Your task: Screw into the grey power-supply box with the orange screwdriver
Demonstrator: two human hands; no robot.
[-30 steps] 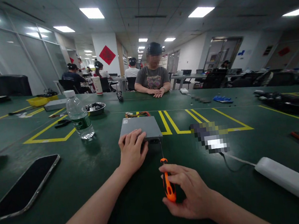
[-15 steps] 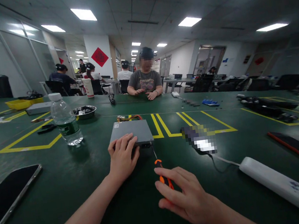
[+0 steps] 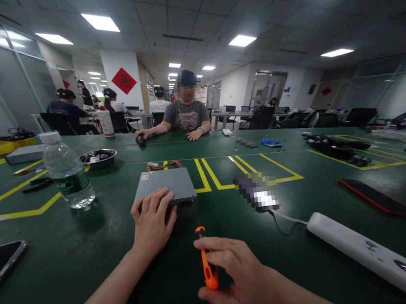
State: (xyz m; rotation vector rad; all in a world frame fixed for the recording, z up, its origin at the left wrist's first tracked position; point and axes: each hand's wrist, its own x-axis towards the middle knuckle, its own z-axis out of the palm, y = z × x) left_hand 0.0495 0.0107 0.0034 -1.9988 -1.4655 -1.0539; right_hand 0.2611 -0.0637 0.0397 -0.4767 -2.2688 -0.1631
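A grey metal power supply unit (image 3: 171, 179) lies flat on the green table, a bundle of coloured wires at its far side. My left hand (image 3: 152, 224) grips its near left part, fingers over the top and thumb at the front. In my right hand (image 3: 242, 275) is a screwdriver (image 3: 209, 272) with an orange and black handle, held between thumb and fingers. Its thin shaft points away from me to the unit's front right corner. Whether the tip sits in a screw is too small to tell.
A water bottle (image 3: 68, 176) stands left of the unit, near a metal bowl (image 3: 98, 159) of small parts. Phones lie at the left (image 3: 0, 265) and right (image 3: 376, 196). A white power strip (image 3: 367, 252) is at right. Across the table, a person touches a black object.
My view has swung right, so things sit further left. My right fingers have shifted on the screwdriver, showing more handle. The person opposite has reached a hand to the black object.
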